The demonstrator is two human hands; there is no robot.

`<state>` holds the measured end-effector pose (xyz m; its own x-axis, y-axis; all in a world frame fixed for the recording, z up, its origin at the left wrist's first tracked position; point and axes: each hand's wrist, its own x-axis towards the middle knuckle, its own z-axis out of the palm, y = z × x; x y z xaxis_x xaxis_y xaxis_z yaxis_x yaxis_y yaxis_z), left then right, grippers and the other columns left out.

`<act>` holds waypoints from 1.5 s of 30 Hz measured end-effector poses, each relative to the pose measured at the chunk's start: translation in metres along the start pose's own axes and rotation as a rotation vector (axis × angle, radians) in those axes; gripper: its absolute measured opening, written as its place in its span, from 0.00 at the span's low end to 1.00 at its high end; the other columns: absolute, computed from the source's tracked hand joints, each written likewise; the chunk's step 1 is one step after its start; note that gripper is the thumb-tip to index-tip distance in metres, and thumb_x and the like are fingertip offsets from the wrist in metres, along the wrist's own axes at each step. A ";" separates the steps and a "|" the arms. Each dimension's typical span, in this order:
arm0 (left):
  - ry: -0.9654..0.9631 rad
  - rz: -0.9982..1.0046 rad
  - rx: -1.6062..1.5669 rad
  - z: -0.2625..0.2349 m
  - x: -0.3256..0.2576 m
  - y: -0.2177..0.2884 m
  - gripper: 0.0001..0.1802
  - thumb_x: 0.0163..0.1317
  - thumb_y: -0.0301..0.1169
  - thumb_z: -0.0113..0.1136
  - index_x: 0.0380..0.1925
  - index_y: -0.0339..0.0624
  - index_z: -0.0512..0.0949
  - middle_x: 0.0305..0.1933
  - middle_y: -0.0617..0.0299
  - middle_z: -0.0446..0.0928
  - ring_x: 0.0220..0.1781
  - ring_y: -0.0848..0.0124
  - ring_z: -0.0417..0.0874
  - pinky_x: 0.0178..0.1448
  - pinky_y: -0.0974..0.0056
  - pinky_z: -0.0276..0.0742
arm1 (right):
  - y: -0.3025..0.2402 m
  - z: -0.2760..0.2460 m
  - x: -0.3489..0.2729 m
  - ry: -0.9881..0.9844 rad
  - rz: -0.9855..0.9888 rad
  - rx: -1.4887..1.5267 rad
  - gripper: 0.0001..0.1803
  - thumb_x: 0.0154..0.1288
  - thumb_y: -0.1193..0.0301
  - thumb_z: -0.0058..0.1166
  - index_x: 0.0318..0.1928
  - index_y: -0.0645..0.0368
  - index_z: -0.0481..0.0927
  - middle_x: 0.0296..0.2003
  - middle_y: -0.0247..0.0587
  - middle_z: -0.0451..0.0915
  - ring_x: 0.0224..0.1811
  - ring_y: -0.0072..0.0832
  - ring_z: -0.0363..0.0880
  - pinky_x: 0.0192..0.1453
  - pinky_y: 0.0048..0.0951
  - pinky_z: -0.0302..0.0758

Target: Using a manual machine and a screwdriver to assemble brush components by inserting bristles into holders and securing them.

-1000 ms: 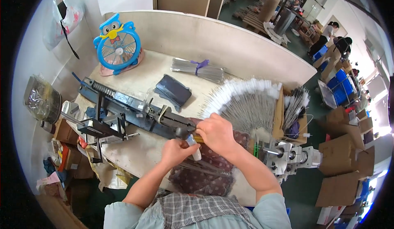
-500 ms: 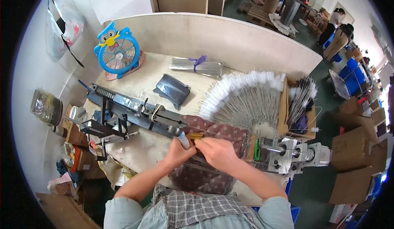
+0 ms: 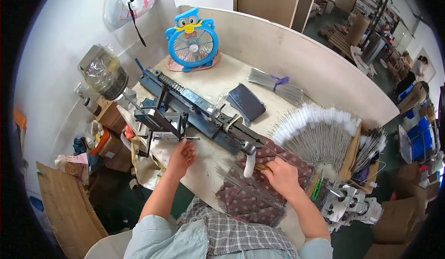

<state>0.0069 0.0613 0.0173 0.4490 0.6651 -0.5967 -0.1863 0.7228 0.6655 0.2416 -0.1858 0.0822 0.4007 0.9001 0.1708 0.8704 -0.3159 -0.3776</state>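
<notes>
My left hand (image 3: 181, 158) is at the end of a thin metal rod (image 3: 192, 138) on the black metal frame (image 3: 160, 120). Its fingers are curled, and whatever they pinch is too small to make out. My right hand (image 3: 282, 175) is closed on a small brass-coloured piece (image 3: 263, 167) above the brown dotted quilted cloth (image 3: 241, 198). Between the hands, a white-wrapped lever handle (image 3: 249, 166) hangs from the long dark metal jig (image 3: 199, 115), touched by neither hand. Thin metal wires (image 3: 250, 185) lie over the cloth.
Many white-tipped wire brushes (image 3: 320, 129) fan out at the right, beside a cardboard box (image 3: 350, 159) of more. A clamped metal spindle machine (image 3: 352, 203) stands at the right edge. Behind are a blue fan (image 3: 192, 45), a dark pouch (image 3: 246, 102) and a tied wire bundle (image 3: 278, 85).
My left hand has left the white-wrapped handle and moved left to the black frame. My right hand stays at the brass-coloured piece. The whole view has swung left.
</notes>
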 end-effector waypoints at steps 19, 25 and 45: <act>-0.618 0.061 0.277 0.175 -0.078 -0.098 0.10 0.65 0.32 0.54 0.35 0.35 0.78 0.29 0.61 0.78 0.30 0.75 0.76 0.35 0.70 0.71 | 0.020 -0.074 -0.006 0.170 0.275 0.485 0.09 0.57 0.71 0.57 0.38 0.59 0.81 0.31 0.42 0.81 0.36 0.39 0.78 0.39 0.33 0.73; -0.649 0.142 0.349 0.191 -0.068 -0.120 0.10 0.66 0.32 0.53 0.37 0.36 0.78 0.31 0.64 0.77 0.30 0.79 0.74 0.35 0.73 0.68 | 0.028 -0.075 -0.028 0.191 0.196 0.478 0.10 0.56 0.71 0.59 0.39 0.59 0.81 0.29 0.41 0.79 0.34 0.38 0.76 0.39 0.33 0.72; -0.444 0.027 0.130 0.184 -0.072 -0.089 0.10 0.65 0.35 0.54 0.31 0.40 0.76 0.24 0.66 0.75 0.23 0.80 0.72 0.29 0.73 0.67 | 0.001 -0.049 0.024 0.257 0.057 0.161 0.07 0.55 0.68 0.57 0.32 0.57 0.82 0.27 0.37 0.79 0.35 0.35 0.75 0.39 0.35 0.72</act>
<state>0.1518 -0.0849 0.0832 0.7816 0.5181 -0.3474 -0.1044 0.6577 0.7460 0.2661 -0.1796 0.1300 0.5246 0.7706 0.3618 0.7961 -0.2934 -0.5293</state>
